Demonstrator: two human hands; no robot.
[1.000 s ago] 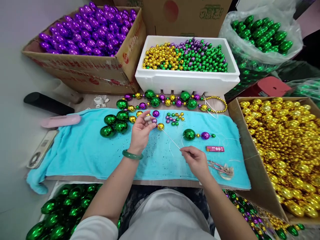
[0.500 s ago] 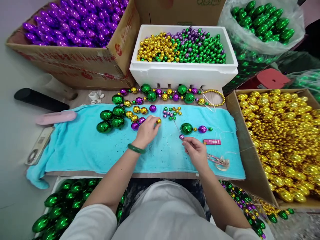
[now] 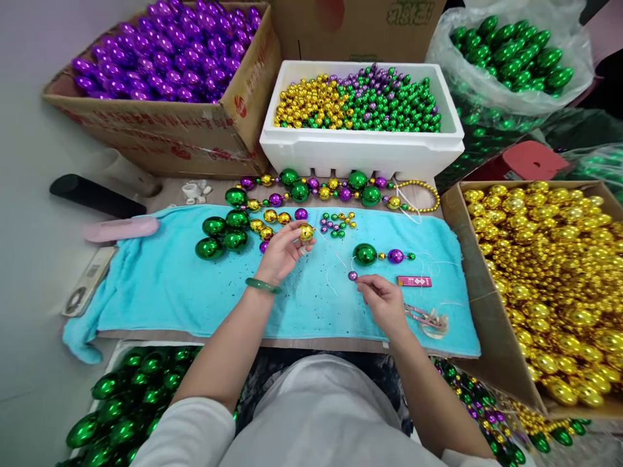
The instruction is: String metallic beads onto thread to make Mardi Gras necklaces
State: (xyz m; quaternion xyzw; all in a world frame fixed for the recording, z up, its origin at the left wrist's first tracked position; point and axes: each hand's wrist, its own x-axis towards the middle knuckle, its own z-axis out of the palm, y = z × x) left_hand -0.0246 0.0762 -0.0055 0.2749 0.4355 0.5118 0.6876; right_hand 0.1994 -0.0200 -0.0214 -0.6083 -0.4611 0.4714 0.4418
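My left hand (image 3: pixel 281 254) pinches a shiny gold bead (image 3: pixel 306 232) between thumb and fingers, raised over the turquoise towel (image 3: pixel 296 311). A thin white string (image 3: pixel 333 248) runs from beside that bead toward my right hand (image 3: pixel 383 301). The right fingertips are closed at a small purple bead (image 3: pixel 353 276) on the string. Just beyond lie a big green bead (image 3: pixel 365 253), a small gold one and a purple bead (image 3: pixel 395 256) in a row. Large green beads (image 3: pixel 213 237) and gold beads (image 3: pixel 270 216) lie near my left hand. Small mixed beads (image 3: pixel 335 225) form a cluster farther back.
A finished-looking bead strand (image 3: pixel 335 183) lies behind the towel. A white foam box (image 3: pixel 363 146) of small beads stands at the back. Cardboard boxes hold purple beads (image 3: pixel 163 61) and gold beads (image 3: pixel 564 285). Scissors (image 3: pixel 426 318) and a pink packet (image 3: pixel 414 281) rest at right.
My left hand has raised the gold bead and turned, bringing it to the string's end. The right hand stays at the small purple bead. The view has shifted slightly.
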